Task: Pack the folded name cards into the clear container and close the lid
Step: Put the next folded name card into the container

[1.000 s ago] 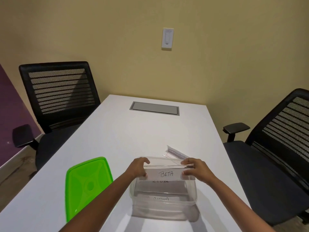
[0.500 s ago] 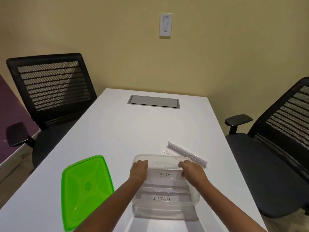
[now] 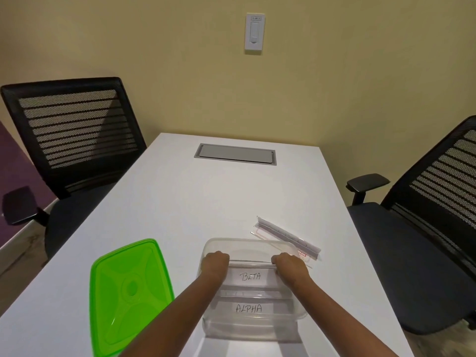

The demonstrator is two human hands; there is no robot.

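Nearest to us, the clear rectangular plastic container [image 3: 253, 323] sits open on the white table [image 3: 180, 202], and inside it the folded white name card marked ALPHA [image 3: 248, 308] stands against the near wall. Just behind it, also inside the container, we hold the folded white name card marked BETA [image 3: 250, 276] by its two top corners: our left hand [image 3: 215, 264] is curled onto the left end, our right hand [image 3: 289, 267] onto the right end, fingers closed over the card's upper edge. We cannot tell whether the card's foot touches the container floor. To the left of the container, apart from it, the bright green rectangular plastic lid [image 3: 130, 292] lies flat on the table. Just beyond the container's far right corner lies a clear plastic sleeve with a white folded strip [image 3: 286, 237]. Farther off, a grey rectangular cable hatch [image 3: 235, 153] is set into the tabletop. Black mesh-backed office chairs [image 3: 74, 130] stand on both sides, and a white wall switch [image 3: 255, 33] hangs on the yellow wall.
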